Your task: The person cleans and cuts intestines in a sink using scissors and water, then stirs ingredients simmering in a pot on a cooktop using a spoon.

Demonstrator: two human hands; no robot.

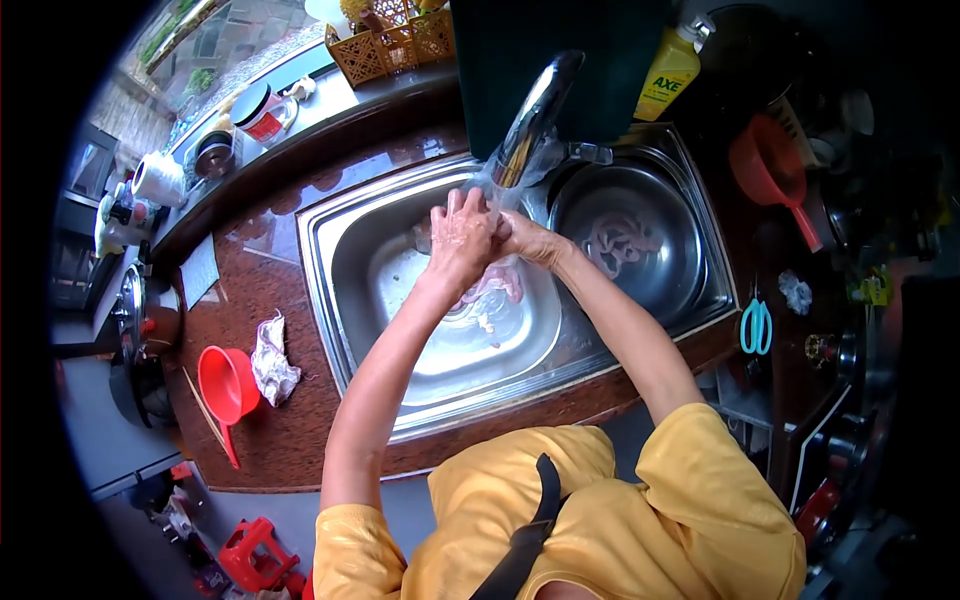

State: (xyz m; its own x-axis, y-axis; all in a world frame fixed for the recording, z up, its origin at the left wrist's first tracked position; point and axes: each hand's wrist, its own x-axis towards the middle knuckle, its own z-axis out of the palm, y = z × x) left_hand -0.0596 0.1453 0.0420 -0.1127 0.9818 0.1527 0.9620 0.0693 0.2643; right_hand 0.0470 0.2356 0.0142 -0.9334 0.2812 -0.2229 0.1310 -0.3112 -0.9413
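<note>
Water runs from the chrome tap (540, 110) over both my hands, which are pressed together above the left sink basin (410, 365). My left hand (463, 237) is back side up, with its fingers bent over toward my right hand. My right hand (528, 240) is closed beside it, its fingertips partly hidden. Below them hangs or lies a pale pink, slippery strip like intestine (500, 283); its upper end is hidden by the hands. More pale tubular intestine (622, 242) lies in a round metal pan (675, 270) in the right basin. Small white bits lie on the left basin's bottom.
On the left counter are a red dipper (228, 385), a crumpled cloth (273, 362) and chopsticks (203, 408). Teal-handled scissors (756, 328), another red dipper (768, 160) and crumpled plastic (795, 291) are at right. A yellow soap bottle (670, 75) stands behind the tap.
</note>
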